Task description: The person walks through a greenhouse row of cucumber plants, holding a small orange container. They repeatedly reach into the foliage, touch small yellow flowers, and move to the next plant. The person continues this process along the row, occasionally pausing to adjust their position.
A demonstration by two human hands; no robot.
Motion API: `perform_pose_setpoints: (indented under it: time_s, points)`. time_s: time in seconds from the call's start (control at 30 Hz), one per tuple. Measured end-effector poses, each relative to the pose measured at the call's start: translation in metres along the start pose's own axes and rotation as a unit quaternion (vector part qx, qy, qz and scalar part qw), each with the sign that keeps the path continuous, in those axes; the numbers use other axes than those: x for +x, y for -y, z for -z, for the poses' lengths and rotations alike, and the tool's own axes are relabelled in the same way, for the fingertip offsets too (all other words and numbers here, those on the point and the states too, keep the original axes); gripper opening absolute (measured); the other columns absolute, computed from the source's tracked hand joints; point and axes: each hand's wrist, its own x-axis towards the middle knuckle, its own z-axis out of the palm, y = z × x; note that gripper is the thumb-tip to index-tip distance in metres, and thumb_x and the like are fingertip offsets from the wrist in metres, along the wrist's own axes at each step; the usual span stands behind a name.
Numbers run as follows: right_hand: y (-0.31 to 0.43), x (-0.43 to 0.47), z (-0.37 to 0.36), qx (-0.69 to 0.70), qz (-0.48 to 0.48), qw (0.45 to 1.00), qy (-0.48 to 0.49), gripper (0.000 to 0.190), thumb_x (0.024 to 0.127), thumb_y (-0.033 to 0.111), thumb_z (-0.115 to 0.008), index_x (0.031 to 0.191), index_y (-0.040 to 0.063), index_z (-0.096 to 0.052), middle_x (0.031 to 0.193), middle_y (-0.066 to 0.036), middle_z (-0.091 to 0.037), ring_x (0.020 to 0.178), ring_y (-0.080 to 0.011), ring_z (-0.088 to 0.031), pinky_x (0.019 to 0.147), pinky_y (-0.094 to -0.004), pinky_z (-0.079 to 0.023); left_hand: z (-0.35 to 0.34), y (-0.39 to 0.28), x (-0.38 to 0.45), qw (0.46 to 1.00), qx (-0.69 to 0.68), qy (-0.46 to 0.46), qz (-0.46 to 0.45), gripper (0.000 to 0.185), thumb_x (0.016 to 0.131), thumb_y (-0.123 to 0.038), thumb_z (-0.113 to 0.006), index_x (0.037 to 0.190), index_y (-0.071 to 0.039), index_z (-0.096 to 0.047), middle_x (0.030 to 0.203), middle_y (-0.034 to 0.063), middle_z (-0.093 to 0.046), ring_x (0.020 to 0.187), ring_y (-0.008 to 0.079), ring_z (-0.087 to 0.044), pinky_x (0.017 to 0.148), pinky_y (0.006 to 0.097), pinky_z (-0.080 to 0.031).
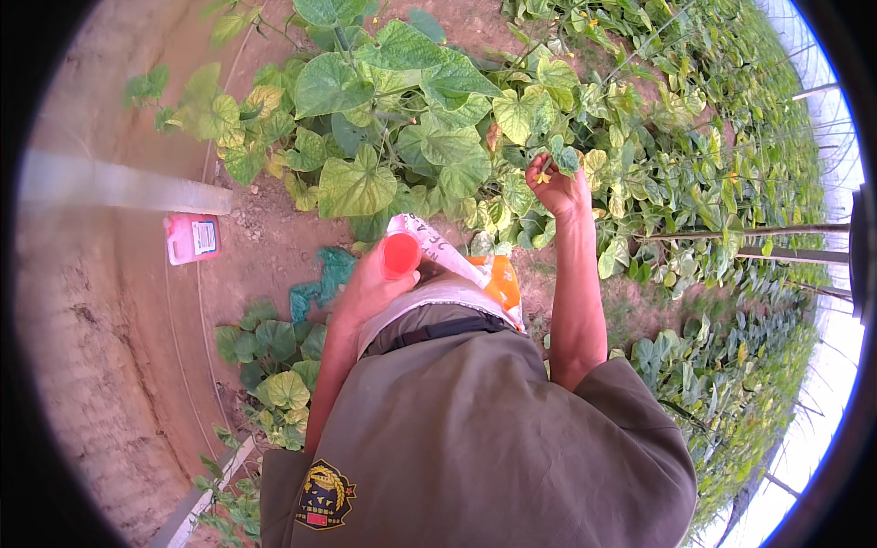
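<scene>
My left hand (381,279) is closed around a cup of red liquid (401,255), held upright in front of my waist. My right hand (553,185) is raised among the leafy vines (438,144), its fingers curled on a small green stem or young fruit with a yellow flower (542,177) at its end. A green leaf covers part of the fingers. Several leaves around it are yellowed. A printed white and orange sack (503,281) is wrapped about my waist, below the dark belt.
A pink plastic jug (192,238) stands on the soil at left, beside a pale post (123,185). Crumpled green plastic (322,284) lies near my left forearm. More vines (726,370) fill the right, with poles (754,231) and bright greenhouse film beyond.
</scene>
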Motion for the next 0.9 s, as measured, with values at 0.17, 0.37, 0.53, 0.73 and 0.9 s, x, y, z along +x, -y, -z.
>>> perform_pose_setpoints:
  time_s: [0.17, 0.37, 0.53, 0.73, 0.9]
  points:
    - [-0.037, -0.072, -0.011, -0.275, 0.019, 0.939, 0.205, 0.011, 0.109, 0.007, -0.057, 0.108, -0.001, -0.065, 0.101, -0.012, -0.071, 0.085, -0.0221, -0.067, 0.081, -0.0365, -0.058, 0.003, -0.005, -0.006, 0.999, -0.021, -0.025, 0.008, 0.044, 0.088, -0.009, -0.080, 0.129, -0.002, -0.065, 0.117, 0.0039, -0.071, 0.110, 0.0130, -0.066, 0.100, 0.0319, -0.052]
    - [-0.085, -0.097, -0.010, -0.741, 0.301, 0.536, 0.269, 0.029, 0.105, 0.024, -0.076, 0.119, -0.001, -0.075, 0.117, -0.017, -0.075, 0.110, -0.0300, -0.074, 0.096, -0.0426, -0.058, 0.012, -0.005, -0.003, 0.997, -0.026, -0.079, -0.007, 0.044, 0.088, -0.014, -0.080, 0.128, -0.003, -0.066, 0.113, 0.0037, -0.070, 0.106, 0.0150, -0.067, 0.098, 0.0328, -0.053]
    - [-0.058, -0.023, -0.018, -0.291, 0.183, 0.938, 0.036, 0.037, 0.103, 0.010, -0.074, 0.137, 0.000, -0.063, 0.113, -0.015, -0.073, 0.094, -0.0238, -0.075, 0.078, -0.0348, -0.062, 0.013, -0.014, 0.005, 0.997, -0.006, -0.078, -0.012, 0.042, 0.088, -0.014, -0.080, 0.126, -0.003, -0.066, 0.112, 0.0032, -0.071, 0.104, 0.0153, -0.067, 0.098, 0.0329, -0.053]
    - [-0.035, 0.037, -0.003, -0.320, 0.206, 0.923, -0.051, 0.047, 0.098, 0.011, -0.076, 0.142, 0.006, -0.061, 0.112, -0.005, -0.072, 0.090, -0.0178, -0.071, 0.072, -0.0288, -0.053, 0.003, -0.024, 0.044, 0.999, 0.022, -0.006, -0.036, 0.047, 0.088, -0.015, -0.079, 0.132, -0.002, -0.066, 0.115, 0.0054, -0.073, 0.106, 0.0154, -0.069, 0.098, 0.0344, -0.054]
    - [-0.020, 0.048, -0.007, -0.579, 0.225, 0.783, 0.011, 0.039, 0.102, 0.023, -0.075, 0.132, -0.001, -0.070, 0.096, -0.005, -0.077, 0.073, -0.0106, -0.068, 0.059, -0.0254, -0.047, -0.020, -0.019, 0.091, 0.998, -0.007, 0.007, -0.065, 0.048, 0.085, -0.013, -0.074, 0.131, -0.003, -0.067, 0.113, 0.0066, -0.075, 0.104, 0.0152, -0.070, 0.095, 0.0345, -0.056]
